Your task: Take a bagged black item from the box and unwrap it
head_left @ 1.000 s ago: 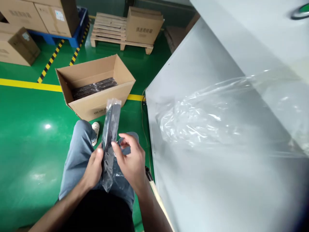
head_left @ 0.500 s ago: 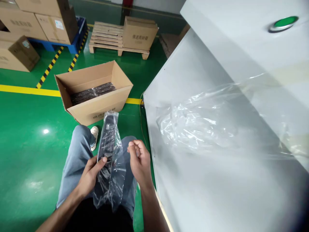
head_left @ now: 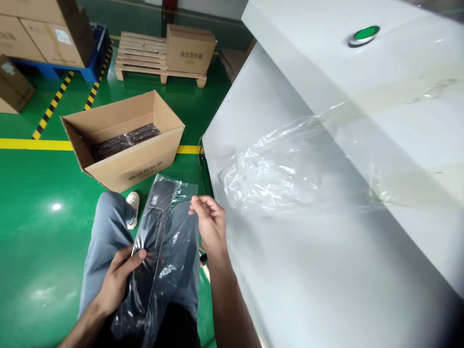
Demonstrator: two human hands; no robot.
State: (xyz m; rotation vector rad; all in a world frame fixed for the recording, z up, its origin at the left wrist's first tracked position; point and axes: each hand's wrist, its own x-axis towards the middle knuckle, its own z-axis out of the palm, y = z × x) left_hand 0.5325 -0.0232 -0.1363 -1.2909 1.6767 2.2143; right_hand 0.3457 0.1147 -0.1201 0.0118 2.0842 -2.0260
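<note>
A long black flat part in a clear plastic bag [head_left: 155, 241] lies over my lap. My left hand [head_left: 118, 280] grips the bag's lower left side with the thumb on top of the black part. My right hand [head_left: 208, 224] pinches the bag's upper right corner and holds it stretched out flat. Below the bag are my jeans-clad legs [head_left: 105, 232] and a white shoe [head_left: 132, 203].
An open cardboard box [head_left: 123, 166] with several bagged black parts stands on the green floor ahead. To the right is a white machine surface [head_left: 308, 270] with crumpled clear film [head_left: 275, 169] and a green button [head_left: 364, 35]. Boxes and pallets stand at the back.
The bagged part has turned from edge-on to flat across my lap. My right hand let go of it, then took the bag's upper right corner. The view has shifted right.
</note>
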